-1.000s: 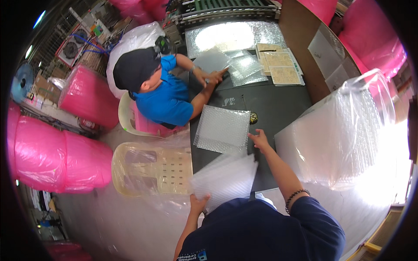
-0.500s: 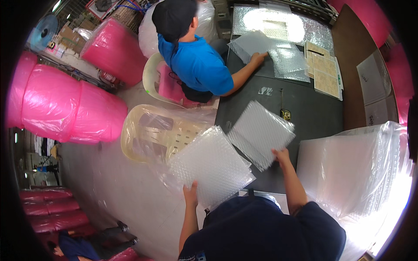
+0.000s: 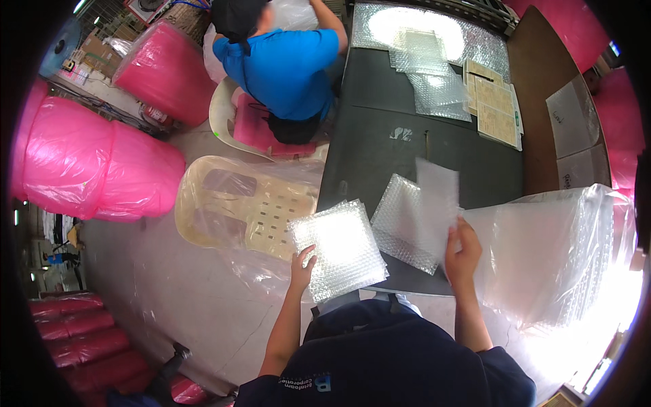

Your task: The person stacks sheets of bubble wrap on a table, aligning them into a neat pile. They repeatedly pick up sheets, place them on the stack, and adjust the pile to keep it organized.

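Observation:
My left hand (image 3: 303, 268) is at the left edge of a stack of clear bubble wrap sheets (image 3: 339, 247), gripping it with the fingers over its edge. The stack lies tilted at the table's near left corner, partly over my lap. My right hand (image 3: 464, 254) pinches the lower right edge of a single bubble wrap sheet (image 3: 439, 203), which stands raised and slightly blurred. Beneath and left of this sheet, more bubble wrap (image 3: 400, 224) lies on the dark table (image 3: 366, 149).
Farther back are loose bubble wrap sheets (image 3: 441, 95) and papers with a pen (image 3: 498, 112). A brown board (image 3: 542, 61) edges the right side, near a large plastic-wrapped stack (image 3: 542, 244). A co-worker in blue (image 3: 285, 74) sits left, behind a cream plastic chair (image 3: 196, 210). Pink rolls (image 3: 102, 163) stand beyond.
My right hand has raised one sheet off the pile on the table. The left stack has shifted and catches more light. The co-worker's arm has left the far sheets and reaches away.

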Tool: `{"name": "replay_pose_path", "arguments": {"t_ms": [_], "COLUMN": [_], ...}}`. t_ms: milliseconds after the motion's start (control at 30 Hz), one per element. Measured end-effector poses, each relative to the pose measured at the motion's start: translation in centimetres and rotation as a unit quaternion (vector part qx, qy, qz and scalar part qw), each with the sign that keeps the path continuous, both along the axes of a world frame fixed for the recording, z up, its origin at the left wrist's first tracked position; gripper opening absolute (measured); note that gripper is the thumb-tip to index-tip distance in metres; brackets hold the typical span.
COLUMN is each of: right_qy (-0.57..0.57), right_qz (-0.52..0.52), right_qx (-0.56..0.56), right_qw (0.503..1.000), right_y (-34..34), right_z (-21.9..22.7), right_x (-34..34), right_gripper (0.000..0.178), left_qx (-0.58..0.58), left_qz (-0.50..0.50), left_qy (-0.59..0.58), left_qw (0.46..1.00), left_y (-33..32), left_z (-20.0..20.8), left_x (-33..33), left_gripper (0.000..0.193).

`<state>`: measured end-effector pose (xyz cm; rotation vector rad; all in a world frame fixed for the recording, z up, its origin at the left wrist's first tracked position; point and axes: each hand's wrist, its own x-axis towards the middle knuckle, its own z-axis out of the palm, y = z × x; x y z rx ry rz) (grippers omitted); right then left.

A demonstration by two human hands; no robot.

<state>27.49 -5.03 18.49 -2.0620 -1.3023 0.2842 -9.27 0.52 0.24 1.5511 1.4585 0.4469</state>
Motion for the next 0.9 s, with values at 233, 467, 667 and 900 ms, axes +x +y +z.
{"name": "replay_pose_path", "arguments": {"t_ms": [233, 467, 667, 900], "right_qy": [-0.108, 0.046, -0.157, -0.061], "right_qz": [0.518, 0.085, 0.046, 0.141], "right_qx": [-0.119, -0.057, -0.336, -0.250], "right_qw": [0.840, 0.994, 0.927, 0.956], "right_y": [-0.5, 7.7, 10.1, 11.9], "right_z": [-15.4, -22.7, -18.7, -12.9], "right_x": [-15.4, -0.8, 7.2, 11.0], "right_gripper": [0.027, 0.060, 0.084, 0.033], "left_qx": [-0.348, -0.015, 0.024, -0.001], "left_qz": [0.250, 0.135, 0.066, 0.017], "left_qy": [-0.402, -0.080, 0.020, 0.039], "left_qw": [0.809, 0.987, 0.997, 0.999], "left_y": [0.0, -2.8, -3.6, -3.4], "left_z": [0.3, -5.6, -3.7, -3.3], "left_x": [0.4, 0.9, 1.3, 1.0], "left_gripper": [0.059, 0.069, 0.070, 0.062]}}
